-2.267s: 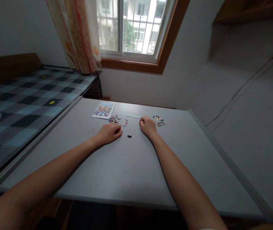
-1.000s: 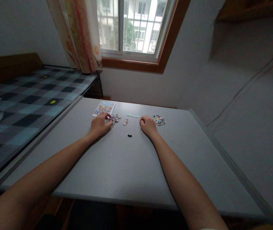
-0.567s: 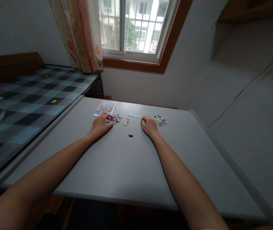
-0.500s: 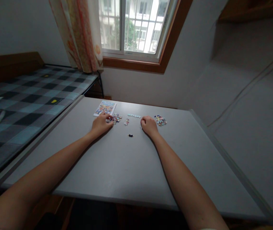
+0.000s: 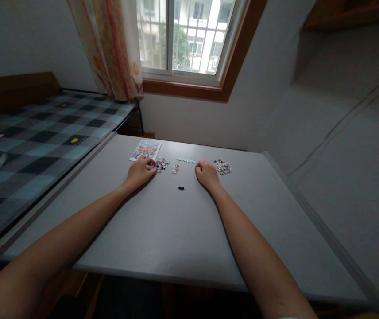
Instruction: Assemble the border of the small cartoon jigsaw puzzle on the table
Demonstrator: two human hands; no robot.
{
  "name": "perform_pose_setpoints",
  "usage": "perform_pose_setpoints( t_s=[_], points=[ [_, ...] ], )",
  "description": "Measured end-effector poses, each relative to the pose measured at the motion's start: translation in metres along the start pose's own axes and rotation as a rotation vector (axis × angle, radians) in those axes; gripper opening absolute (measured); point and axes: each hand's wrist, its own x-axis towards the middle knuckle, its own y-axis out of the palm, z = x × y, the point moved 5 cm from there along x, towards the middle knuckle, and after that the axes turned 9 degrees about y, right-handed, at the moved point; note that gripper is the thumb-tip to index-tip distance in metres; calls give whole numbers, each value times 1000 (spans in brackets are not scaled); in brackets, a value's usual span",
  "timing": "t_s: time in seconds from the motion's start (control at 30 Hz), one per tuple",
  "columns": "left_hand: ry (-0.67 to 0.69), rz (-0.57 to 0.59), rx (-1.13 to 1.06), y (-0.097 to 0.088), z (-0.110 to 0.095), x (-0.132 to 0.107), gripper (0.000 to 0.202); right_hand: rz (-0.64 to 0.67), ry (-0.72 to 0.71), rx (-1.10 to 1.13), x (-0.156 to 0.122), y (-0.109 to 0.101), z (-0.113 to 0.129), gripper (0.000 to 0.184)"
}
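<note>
Head view: a grey table [image 5: 183, 239] was seen filling the middle and lower frame. A checked bed [image 5: 36, 137] was laid along the left edge, with a window [image 5: 183, 40] and a curtain [image 5: 110, 48] set at upper centre. Now the left hand [image 5: 139, 172] was planted left of centre, fingers bent, tips pressed to the left edge of a pile of puzzle pieces [image 5: 162, 164]; whether a piece was pinched could not be told. The right hand [image 5: 206, 173] was balled into a fist just right of centre and rested on the table. A picture card [image 5: 145, 149] was laid just above the left hand. A second pile [image 5: 222, 167] was spotted just right of the fist. A pale blue strip [image 5: 186, 161] and a small cluster [image 5: 175, 169] were set between the hands, and one dark piece [image 5: 180, 188] lay lower, between the wrists.
</note>
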Motion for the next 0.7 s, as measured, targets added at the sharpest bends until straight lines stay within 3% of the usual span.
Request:
perform_pose_setpoints(
  t_s=[0.43, 0.6, 0.7],
  points=[
    [1, -15, -273, 10, 14, 7, 16, -14, -4, 12, 0, 1, -1, 27],
    [50, -137, -455, 2, 0, 5, 23, -12, -3, 12, -1, 0, -1, 27],
    [2, -153, -681, 3, -15, 1, 28, -18, -4, 38, -1, 0, -2, 26]
  ],
)
